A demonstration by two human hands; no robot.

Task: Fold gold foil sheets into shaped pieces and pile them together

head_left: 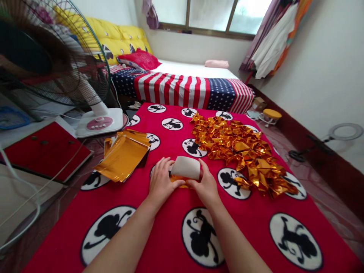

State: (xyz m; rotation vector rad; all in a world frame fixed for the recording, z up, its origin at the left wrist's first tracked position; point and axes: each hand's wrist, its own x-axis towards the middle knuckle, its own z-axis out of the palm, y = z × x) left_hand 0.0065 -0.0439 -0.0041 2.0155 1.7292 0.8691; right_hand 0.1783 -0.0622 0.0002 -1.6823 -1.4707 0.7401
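1. A table (pixel 159 235) fills the foreground, spread with red cloth that carries white circles and black monkey figures.
2. To the left on the cloth lies a loose stack of gold sheets (pixel 125 155), its edges uneven, near the left hand (pixel 162 178).
3. To the right, a broad heap of crumpled-looking gold folded pieces (pixel 236 140) stretches from the far edge toward the viewer; its nearest pieces lie a little beyond the right hand (pixel 207 185).
4. Past the left edge stands a fan (pixel 90 91) with a white base, its grille hiding part of a yellow cushion (pixel 125 36). A red panel (pixel 45 148) lies below it.
5. Behind the table is a bed (pixel 187 89) draped in stars and stripes, with a red pillow (pixel 139 58). A window (pixel 207 17) is above.
6. On the floor at right are a yellow-topped stool (pixel 272 113) and a ring-shaped stand (pixel 345 131).
7. At the middle of the table, between both hands, is one sheet of paper (pixel 186 167), curved, white outside, with gold showing along the near edge. Its long axis runs left to right, ends facing the palms, the right end slightly nearer.
8. Both hands pinch it, thumbs almost meeting at the near edge, fingers curled around the ends.
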